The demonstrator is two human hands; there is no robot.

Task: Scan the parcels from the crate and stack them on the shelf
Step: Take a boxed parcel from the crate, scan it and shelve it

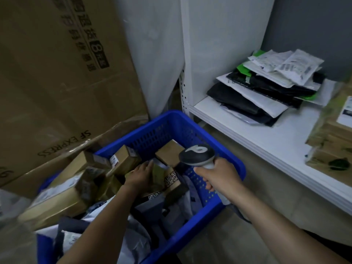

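Down in the crate (209, 139), the left hand (140, 175) is reaching among the parcels (125, 159). Its fingers (149, 165) are stretching forward almost straight and are gripping nothing that is showing; the thumb is hidden. The fingertips are touching or just about touching the top edge of a small box (158, 175), which is sitting wedged between a labelled brown parcel on the left and a printed box (172, 181) on the right.

The right hand (219, 174) is wrapping its fingers round the handle of the scanner (197, 154), holding its head over the far part of the crate, just beside the left hand.

To do this step well, the fingers should probably be curling over the small box's far edge with the thumb on the near side, lifting it straight up so the neighbours are not dragging along. No label is showing on it, so it will likely need turning until the barcode is facing the scanner.

The shelf (266, 145) is waiting to the right, well apart from the hands, carrying a pile of mailers (266, 88) at the back and stacked boxes (331, 141) at the right edge, blurred.
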